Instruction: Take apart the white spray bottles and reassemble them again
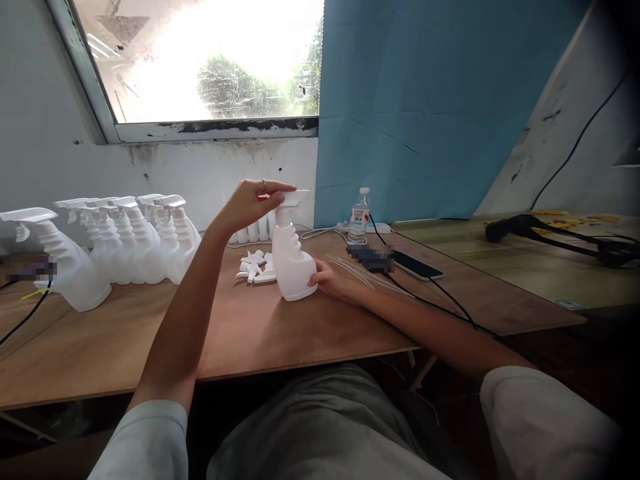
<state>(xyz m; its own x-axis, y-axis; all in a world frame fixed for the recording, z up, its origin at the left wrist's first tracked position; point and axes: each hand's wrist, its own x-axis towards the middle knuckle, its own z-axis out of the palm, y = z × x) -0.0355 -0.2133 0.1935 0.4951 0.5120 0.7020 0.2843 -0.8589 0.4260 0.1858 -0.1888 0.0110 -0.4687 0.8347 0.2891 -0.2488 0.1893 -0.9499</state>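
Observation:
A white translucent spray bottle [290, 260] stands upright on the brown tabletop [250, 333] in front of me. On its top sits a white trigger sprayer head [295, 197]. My left hand [255, 200], a ring on one finger, is closed over that sprayer head from the left. Low on the bottle's right side, my right hand [333, 277] grips the body near the base, its thumb at the front. Several loose white trigger pieces [254, 265] lie just left of the bottle and partly behind it.
Several spray bottles with trigger heads [130, 240] stand grouped at the left, one nearer bottle [80, 267] apart. Behind are white upright pieces [255, 230]. Rightward are a water bottle [359, 217], thin clear tubes [353, 270], a phone [417, 265], and black cables [455, 300].

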